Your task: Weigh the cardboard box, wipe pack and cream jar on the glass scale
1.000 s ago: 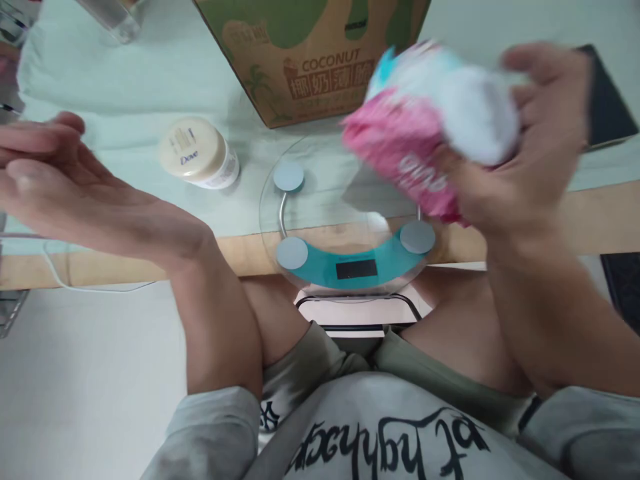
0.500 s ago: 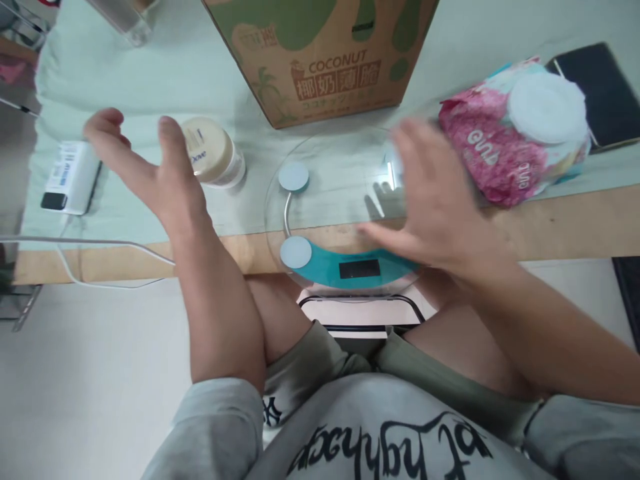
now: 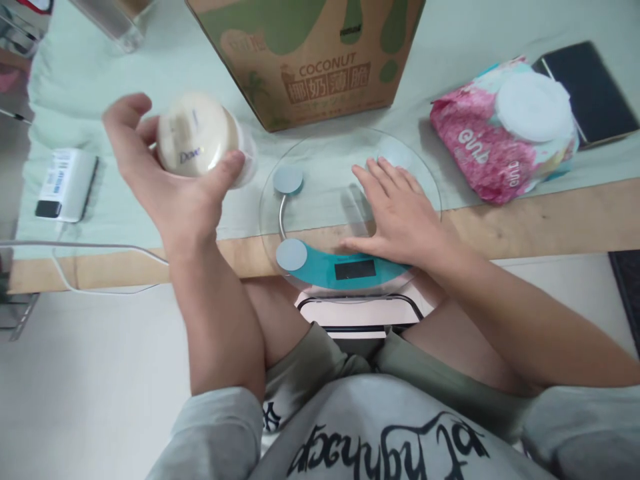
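This looks like a home, judging by the cloth-covered table (image 3: pixel 85 100), glass scale (image 3: pixel 320 265), Dove jar (image 3: pixel 197 130) and coconut carton (image 3: pixel 325 87).

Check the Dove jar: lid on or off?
On: the cream-coloured lid caps the Dove jar held in the left hand. Screwed tight or loose: cannot tell.

Out past both hands and between them, I see an upright cardboard box (image 3: pixel 325 83) printed COCONUT. Farther off beyond the left hand (image 3: pixel 175 180), I catch a clear container (image 3: pixel 107 20), cut by the frame. To that hand's left lies a white power bank (image 3: pixel 73 183) with a black end; nearer me, a pale cable (image 3: pixel 100 245) runs toward the wrist. Beyond and right of the right hand (image 3: pixel 400 213), I have a dark, flat, book-like object (image 3: pixel 595 93) on green cloth (image 3: pixel 465 40).
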The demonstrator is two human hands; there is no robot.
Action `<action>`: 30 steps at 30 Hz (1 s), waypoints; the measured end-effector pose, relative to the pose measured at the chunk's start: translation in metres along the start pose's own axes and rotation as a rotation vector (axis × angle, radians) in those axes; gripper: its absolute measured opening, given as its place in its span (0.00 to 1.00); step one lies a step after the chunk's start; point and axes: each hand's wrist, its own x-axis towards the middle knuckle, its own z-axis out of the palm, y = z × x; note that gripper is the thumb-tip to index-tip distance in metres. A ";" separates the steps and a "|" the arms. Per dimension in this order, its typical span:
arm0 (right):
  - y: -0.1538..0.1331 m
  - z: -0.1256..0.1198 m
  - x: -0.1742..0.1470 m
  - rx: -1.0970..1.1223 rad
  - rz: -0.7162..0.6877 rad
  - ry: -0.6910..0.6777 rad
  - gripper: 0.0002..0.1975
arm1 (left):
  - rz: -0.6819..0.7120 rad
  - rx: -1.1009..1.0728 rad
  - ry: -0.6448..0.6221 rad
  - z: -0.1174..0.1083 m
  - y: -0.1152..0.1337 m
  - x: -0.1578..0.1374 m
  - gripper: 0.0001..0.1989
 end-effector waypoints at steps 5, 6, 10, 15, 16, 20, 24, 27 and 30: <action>0.008 0.006 0.000 0.064 -0.018 0.092 0.69 | 0.092 -0.343 -0.472 0.029 0.090 -0.010 0.53; 0.010 0.007 0.001 0.073 -0.024 0.098 0.70 | 0.055 -0.357 -0.539 0.036 0.101 -0.014 0.53; 0.014 0.005 0.001 0.124 -0.042 0.078 0.71 | 0.067 -0.334 -0.651 0.055 0.117 -0.025 0.55; 0.015 -0.001 0.000 0.082 -0.091 0.046 0.60 | 0.016 -0.461 -0.694 0.053 0.095 -0.021 0.58; 0.015 -0.002 0.000 0.061 -0.086 0.038 0.58 | 0.015 -0.485 -0.659 0.050 0.089 -0.019 0.57; 0.014 -0.002 -0.001 0.031 -0.083 0.050 0.56 | 0.061 -0.468 -0.618 0.041 0.086 -0.015 0.54; 0.015 0.000 -0.001 0.038 -0.093 0.070 0.56 | 0.047 -0.242 -0.755 0.047 0.118 -0.023 0.56; 0.016 0.001 -0.001 0.037 -0.094 0.077 0.55 | 0.061 -0.197 -0.650 0.054 0.118 -0.027 0.58; 0.014 -0.001 0.000 0.033 -0.069 0.050 0.56 | 0.017 -0.211 -0.444 0.046 0.076 -0.023 0.66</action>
